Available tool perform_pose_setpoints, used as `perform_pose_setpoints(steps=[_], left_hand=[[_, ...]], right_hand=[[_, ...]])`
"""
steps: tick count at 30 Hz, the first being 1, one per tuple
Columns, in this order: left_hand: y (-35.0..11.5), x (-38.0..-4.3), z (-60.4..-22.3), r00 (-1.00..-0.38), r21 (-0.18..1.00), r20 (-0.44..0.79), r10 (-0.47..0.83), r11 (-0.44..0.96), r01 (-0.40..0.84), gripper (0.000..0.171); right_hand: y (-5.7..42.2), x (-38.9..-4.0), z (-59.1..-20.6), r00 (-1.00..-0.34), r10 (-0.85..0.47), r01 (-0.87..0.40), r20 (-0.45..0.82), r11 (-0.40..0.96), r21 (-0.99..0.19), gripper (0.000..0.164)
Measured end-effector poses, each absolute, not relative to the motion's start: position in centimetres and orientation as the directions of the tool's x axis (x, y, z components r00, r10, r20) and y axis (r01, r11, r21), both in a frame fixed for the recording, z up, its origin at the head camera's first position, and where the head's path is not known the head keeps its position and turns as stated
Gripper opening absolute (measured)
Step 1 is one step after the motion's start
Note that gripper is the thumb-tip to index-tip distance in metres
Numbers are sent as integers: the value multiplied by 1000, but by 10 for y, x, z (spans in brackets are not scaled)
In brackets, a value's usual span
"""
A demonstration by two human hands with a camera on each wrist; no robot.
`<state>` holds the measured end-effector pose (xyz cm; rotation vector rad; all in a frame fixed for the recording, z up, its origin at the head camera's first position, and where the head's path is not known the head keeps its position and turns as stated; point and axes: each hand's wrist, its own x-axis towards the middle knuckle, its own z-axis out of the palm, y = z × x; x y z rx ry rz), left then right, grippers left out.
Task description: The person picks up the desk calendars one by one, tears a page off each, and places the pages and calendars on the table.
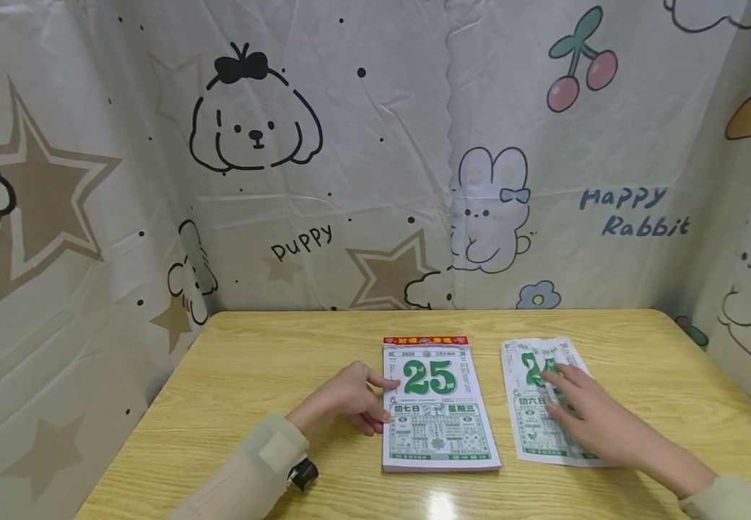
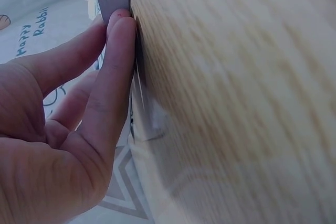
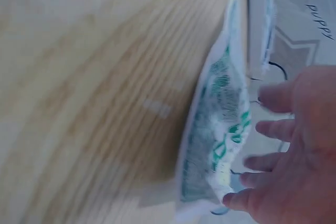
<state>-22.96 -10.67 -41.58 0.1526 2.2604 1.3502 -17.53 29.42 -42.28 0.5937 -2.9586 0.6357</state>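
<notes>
A thick tear-off calendar (image 1: 437,433) lies on the table with a red header strip and a green 25 on its top page. My left hand (image 1: 357,399) holds its left edge; in the left wrist view, the fingertips (image 2: 122,22) meet at the side of the paper block. To the right, a loose, creased calendar page (image 1: 531,426) shows a green 24, partly covered by my right hand (image 1: 583,412). That hand's fingers are spread over the page. In the right wrist view, the page bulges upward and one fingertip is at its edge.
The wooden table (image 1: 271,347) has a rounded far right corner. A printed fabric sheet (image 1: 375,180) with puppy and rabbit drawings hangs behind and on both sides. A dark round object (image 1: 302,474) is at the left cuff.
</notes>
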Motion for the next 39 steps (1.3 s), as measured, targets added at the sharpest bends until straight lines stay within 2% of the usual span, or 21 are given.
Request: perform_pose_setpoints(steps=[11, 17, 22, 32, 39], left_hand=[[-110, -230, -417, -846, 862, -374, 380, 480, -166, 60], [-115, -230, -417, -830, 868, -381, 408, 467, -169, 63], [-118, -229, -415, -821, 865, -382, 423, 477, -157, 66], [-127, -223, -410, -808, 878, -340, 482, 470, -89, 62], [-139, -218, -403, -821, 878, -285, 494, 478, -18, 59]], right_hand=[[302, -188, -438, -892, -450, -383, -41, 802, -459, 80], [303, -187, -440, -890, -448, -355, -87, 799, -485, 82], [304, -189, -442, -900, -429, -363, -73, 833, -418, 85], [314, -187, -445, -927, -367, -338, -84, 910, -239, 80], [323, -189, -442, -925, -372, -351, -79, 916, -196, 80]])
